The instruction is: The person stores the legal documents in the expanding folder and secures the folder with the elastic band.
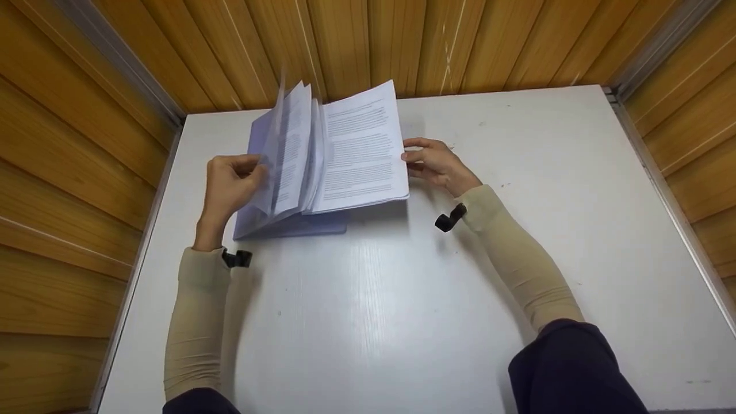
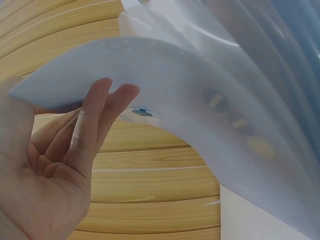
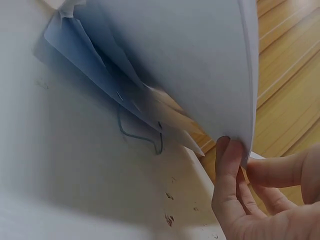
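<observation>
A purple folder [image 1: 317, 225] lies open on the table, its inner leaves raised. On the left side, my left hand [image 1: 230, 181] pinches the outer edge of a translucent plastic sleeve [image 2: 150, 75], which bows in a curve away from the fingers in the left wrist view. Several printed sheets stand fanned beside it. To the right, my right hand [image 1: 437, 164] grips the outer edge of a thin stack of printed pages [image 1: 359, 155], thumb on one face and fingers on the other. That stack is lifted off the table, and its underside shows in the right wrist view.
The white table [image 1: 489, 276] meets wood-panelled walls [image 1: 397, 46] at the back and both sides. Black camera mounts [image 1: 451, 218] are strapped at both wrists. A thin dark cord-like loop [image 3: 142, 137] hangs under the pages in the right wrist view.
</observation>
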`<state>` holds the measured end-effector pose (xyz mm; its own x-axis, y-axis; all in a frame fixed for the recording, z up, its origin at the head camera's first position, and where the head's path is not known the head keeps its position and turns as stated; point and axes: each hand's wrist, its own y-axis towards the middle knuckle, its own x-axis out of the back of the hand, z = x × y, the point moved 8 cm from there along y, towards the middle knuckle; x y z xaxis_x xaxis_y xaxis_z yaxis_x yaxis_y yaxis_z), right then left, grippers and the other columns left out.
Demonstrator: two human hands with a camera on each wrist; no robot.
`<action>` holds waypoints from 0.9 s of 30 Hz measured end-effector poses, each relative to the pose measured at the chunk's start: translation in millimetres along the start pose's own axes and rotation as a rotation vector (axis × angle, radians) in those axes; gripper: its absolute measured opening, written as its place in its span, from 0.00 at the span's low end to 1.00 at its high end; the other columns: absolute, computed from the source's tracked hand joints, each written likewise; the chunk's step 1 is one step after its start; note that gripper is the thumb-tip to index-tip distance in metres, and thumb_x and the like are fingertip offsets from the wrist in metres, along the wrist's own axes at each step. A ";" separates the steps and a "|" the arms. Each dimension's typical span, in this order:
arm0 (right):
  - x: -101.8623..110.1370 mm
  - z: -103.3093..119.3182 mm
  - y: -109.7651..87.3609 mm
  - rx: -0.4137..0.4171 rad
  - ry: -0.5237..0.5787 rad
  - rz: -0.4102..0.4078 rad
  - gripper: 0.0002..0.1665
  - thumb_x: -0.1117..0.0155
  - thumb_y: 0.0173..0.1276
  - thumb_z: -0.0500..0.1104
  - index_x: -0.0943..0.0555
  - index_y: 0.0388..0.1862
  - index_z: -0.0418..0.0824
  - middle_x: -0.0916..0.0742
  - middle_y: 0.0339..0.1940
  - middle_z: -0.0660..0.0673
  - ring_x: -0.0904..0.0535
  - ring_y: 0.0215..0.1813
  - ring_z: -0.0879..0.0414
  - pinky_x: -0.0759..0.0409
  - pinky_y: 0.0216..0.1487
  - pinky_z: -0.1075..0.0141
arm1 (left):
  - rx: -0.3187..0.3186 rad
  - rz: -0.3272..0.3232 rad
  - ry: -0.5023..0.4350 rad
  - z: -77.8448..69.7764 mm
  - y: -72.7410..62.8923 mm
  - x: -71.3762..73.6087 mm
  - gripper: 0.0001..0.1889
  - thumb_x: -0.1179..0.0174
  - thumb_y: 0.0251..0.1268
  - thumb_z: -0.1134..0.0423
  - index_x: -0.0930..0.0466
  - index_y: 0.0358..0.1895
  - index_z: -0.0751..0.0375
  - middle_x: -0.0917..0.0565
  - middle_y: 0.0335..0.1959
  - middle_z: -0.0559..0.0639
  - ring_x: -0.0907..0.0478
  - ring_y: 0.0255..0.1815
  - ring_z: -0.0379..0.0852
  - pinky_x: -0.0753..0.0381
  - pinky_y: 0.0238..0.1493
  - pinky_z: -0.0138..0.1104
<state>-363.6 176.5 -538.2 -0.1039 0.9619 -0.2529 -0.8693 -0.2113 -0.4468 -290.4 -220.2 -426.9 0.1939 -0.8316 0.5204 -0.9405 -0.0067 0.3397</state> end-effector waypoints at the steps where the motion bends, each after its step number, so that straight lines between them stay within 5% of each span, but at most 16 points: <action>1: -1.6 -0.7 0.3 0.000 0.001 0.000 0.24 0.36 0.75 0.28 0.20 0.67 0.39 0.15 0.62 0.38 0.17 0.54 0.47 0.13 0.51 0.61 | -0.001 0.000 0.003 0.0 0.0 0.1 0.12 0.35 0.65 0.72 0.09 0.48 0.73 0.08 0.40 0.67 0.17 0.30 0.26 0.21 0.34 0.19; 12: -6.9 -6.1 1.0 0.038 0.024 -0.036 0.24 0.36 0.74 0.27 0.21 0.67 0.38 0.12 0.51 0.39 0.13 0.44 0.51 0.12 0.45 0.62 | 0.017 -0.002 -0.008 0.0 0.6 -0.5 0.13 0.36 0.64 0.72 0.08 0.49 0.72 0.08 0.42 0.68 0.17 0.31 0.26 0.20 0.34 0.19; 19: -8.4 -7.0 1.6 0.041 0.001 -0.057 0.24 0.36 0.74 0.27 0.20 0.67 0.39 0.13 0.56 0.38 0.13 0.47 0.51 0.12 0.47 0.62 | 0.001 0.004 0.004 -0.5 1.1 0.0 0.13 0.35 0.65 0.72 0.09 0.49 0.72 0.08 0.42 0.66 0.17 0.30 0.25 0.21 0.34 0.19; 27: -13.8 -9.7 -0.1 0.056 -0.022 -0.064 0.24 0.35 0.73 0.26 0.19 0.65 0.39 0.11 0.50 0.40 0.12 0.44 0.52 0.12 0.45 0.62 | 0.007 -0.006 -0.012 -0.8 -0.3 -0.1 0.12 0.35 0.64 0.72 0.08 0.48 0.72 0.08 0.41 0.67 0.17 0.30 0.26 0.21 0.34 0.19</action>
<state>-357.4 161.6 -543.0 -0.0568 0.9769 -0.2061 -0.9002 -0.1394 -0.4125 -289.9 -219.6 -426.4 0.1959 -0.8380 0.5093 -0.9412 -0.0150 0.3374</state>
